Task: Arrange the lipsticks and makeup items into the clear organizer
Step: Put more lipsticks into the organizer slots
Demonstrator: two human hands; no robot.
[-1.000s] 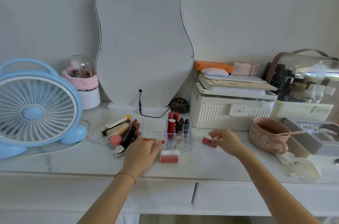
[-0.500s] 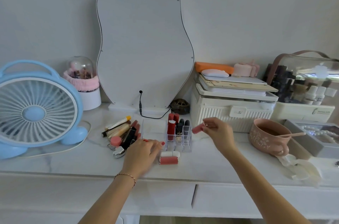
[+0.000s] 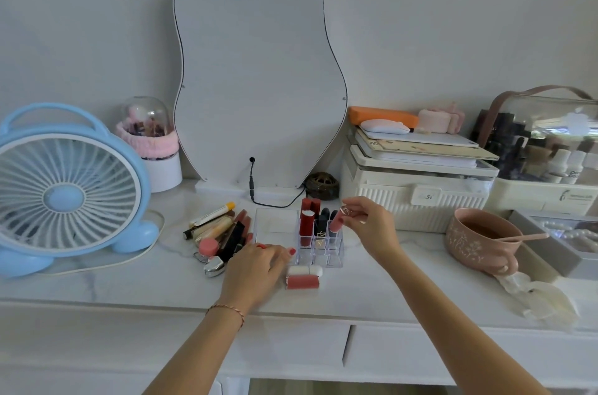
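The clear organizer (image 3: 335,260) stands mid-table in front of the mirror, with several red and black lipsticks upright in its slots. My right hand (image 3: 372,226) pinches a pink lipstick (image 3: 336,223) by its top, tilted over the organizer's right-hand column. My left hand (image 3: 255,268) rests flat on the table left of the organizer, fingers spread, touching its front left corner. A pile of makeup items (image 3: 220,232) lies just left of that hand. A red and white tube (image 3: 303,278) lies in front of the organizer.
A blue fan (image 3: 69,190) stands at the left. A mirror (image 3: 259,80) with a cable leans behind. White storage box (image 3: 417,187), pink cup with spoon (image 3: 479,239) and a clear cosmetics case (image 3: 547,142) crowd the right side. The table's front edge (image 3: 161,304) runs below my wrists.
My right hand picked the pink lipstick up off the table to the right of the organizer and carried it left and up over the organizer's right column. My left hand barely moved.
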